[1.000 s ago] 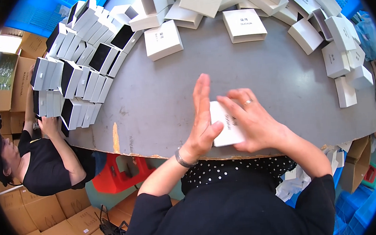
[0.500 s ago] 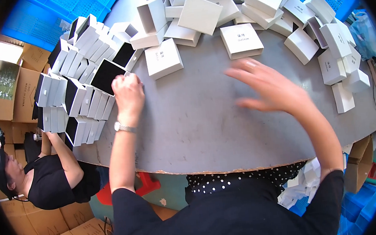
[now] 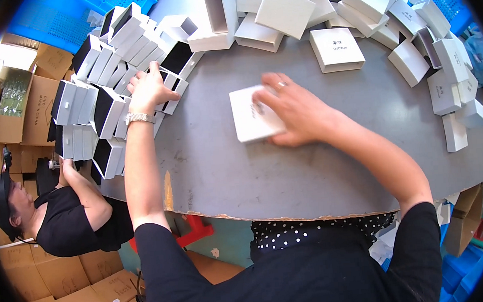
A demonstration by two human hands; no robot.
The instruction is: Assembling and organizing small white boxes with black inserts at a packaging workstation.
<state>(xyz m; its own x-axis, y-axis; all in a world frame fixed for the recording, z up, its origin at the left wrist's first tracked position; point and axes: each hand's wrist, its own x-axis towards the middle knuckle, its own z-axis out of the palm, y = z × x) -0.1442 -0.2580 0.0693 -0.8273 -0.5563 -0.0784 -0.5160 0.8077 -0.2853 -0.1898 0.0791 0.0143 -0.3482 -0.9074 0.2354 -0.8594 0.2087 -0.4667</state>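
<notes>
Since half a second ago the right hand [image 3: 298,112] has drawn back from the far side of the grey surface [image 3: 311,168] toward the middle and now lies flat, fingers spread, on a white square box [image 3: 250,113] that was not under it before. Its palm and fingers press on the box's right part, covering it without closing around it; a ring shows on one finger.

Meanwhile the left hand [image 3: 149,90] has reached farther toward the surface's far left edge. It now rests open, fingers extended, on the rows of open black-lined boxes [image 3: 107,105] standing packed together there; whether it grips one of them cannot be told. A metal wristwatch [image 3: 139,118] sits on that wrist.

Along the far edge and right edge lies a loose heap of white boxes and lids [image 3: 355,11], with one lidded white box [image 3: 337,50] lying apart from it, beyond the right hand. Off the surface's left edge another person in black [image 3: 60,222] bends down among brown cartons [image 3: 17,106].
</notes>
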